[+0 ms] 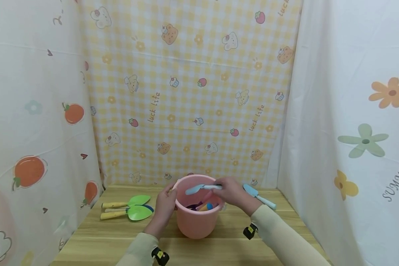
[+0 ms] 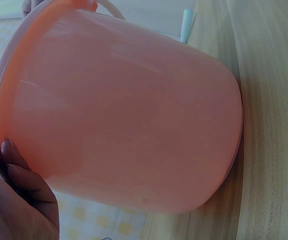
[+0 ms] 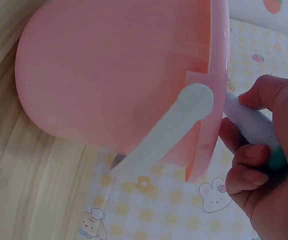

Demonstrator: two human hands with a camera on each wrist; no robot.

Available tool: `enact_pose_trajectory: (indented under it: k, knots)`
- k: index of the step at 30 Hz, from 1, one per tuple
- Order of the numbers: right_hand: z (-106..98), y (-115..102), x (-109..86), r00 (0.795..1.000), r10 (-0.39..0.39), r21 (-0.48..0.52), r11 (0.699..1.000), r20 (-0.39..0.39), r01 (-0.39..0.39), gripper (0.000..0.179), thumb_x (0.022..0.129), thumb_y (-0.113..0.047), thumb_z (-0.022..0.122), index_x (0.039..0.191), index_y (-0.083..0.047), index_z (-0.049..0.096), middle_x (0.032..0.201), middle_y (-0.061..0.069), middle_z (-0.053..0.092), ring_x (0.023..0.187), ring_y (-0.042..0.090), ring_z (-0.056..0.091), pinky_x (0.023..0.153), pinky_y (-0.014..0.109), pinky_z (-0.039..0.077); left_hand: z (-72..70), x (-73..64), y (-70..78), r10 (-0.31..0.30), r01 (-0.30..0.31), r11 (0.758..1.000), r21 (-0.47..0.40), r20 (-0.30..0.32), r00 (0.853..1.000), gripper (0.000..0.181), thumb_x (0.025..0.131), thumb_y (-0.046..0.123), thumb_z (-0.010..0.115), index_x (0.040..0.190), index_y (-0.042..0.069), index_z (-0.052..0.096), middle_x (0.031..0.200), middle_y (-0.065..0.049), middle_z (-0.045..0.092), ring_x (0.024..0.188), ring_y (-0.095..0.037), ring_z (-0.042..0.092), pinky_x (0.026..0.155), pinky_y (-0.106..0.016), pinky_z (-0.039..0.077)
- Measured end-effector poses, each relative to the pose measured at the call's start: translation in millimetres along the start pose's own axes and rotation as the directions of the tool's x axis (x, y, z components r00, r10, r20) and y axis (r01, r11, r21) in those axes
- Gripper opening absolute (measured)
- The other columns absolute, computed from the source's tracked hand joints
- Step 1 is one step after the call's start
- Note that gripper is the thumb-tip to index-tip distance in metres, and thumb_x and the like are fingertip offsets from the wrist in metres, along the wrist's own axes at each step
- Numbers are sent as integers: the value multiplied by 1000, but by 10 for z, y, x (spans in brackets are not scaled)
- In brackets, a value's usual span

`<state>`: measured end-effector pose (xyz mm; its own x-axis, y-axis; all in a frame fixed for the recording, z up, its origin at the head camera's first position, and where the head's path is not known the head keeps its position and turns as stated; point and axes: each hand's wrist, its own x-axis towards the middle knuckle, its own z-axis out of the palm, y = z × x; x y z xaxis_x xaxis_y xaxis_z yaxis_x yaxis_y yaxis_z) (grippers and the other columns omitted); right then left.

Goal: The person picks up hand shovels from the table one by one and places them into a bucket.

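Observation:
A pink bucket [image 1: 197, 223] stands upright on the wooden table, its white handle [image 3: 164, 127] hanging down the side in the right wrist view. My left hand [image 1: 166, 202] grips the rim on the left, fingers curled against the outer wall in the left wrist view. Over the bucket's mouth, my right hand [image 1: 231, 190] holds a light blue hand trowel [image 1: 194, 189] by its pale handle, the blade pointing left. Inside lie several colourful tools, among them a blue-tipped orange handle [image 1: 206, 207]; their lower parts are hidden by the wall.
On the left of the table [image 1: 96, 240] lie green trowels [image 1: 139, 213] with yellow handles, a dark blue blade partly under one. Another light blue trowel [image 1: 259, 197] lies to the right of the bucket. Patterned curtains [image 1: 193, 111] close off the back and both sides.

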<state>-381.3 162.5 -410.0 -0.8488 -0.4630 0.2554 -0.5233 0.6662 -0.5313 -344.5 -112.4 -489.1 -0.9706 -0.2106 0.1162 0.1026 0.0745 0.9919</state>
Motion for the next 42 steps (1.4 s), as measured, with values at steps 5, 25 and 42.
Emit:
enact_pose_trajectory:
  k: [5,25,42]
  knots:
    - [26,-50,38,998,-4,-9,1000,63,4,17,105,-23,74,109,-9,84,85,-3,74,66,12,62,62,32,55,3,19,-10,-3,3,1000,-7,-7,1000,50,116,33,56,160,10,58,76,-6,59,65,-19,60,64,-28,57]
    - [186,-127,130,992,9,-100,995,126,4,17,104,-23,75,103,-9,85,83,-2,76,63,10,65,58,29,56,-6,-24,25,9,-9,1000,-22,1,1000,52,116,32,56,161,5,56,72,-3,55,63,-17,58,60,-27,55]
    - [335,-174,239,982,34,-110,994,188,-13,17,106,-22,73,101,-7,81,83,5,77,55,12,63,54,30,54,9,21,-25,-6,6,999,-37,-21,1000,50,115,31,58,159,8,59,83,-10,59,64,-17,59,60,-27,56]
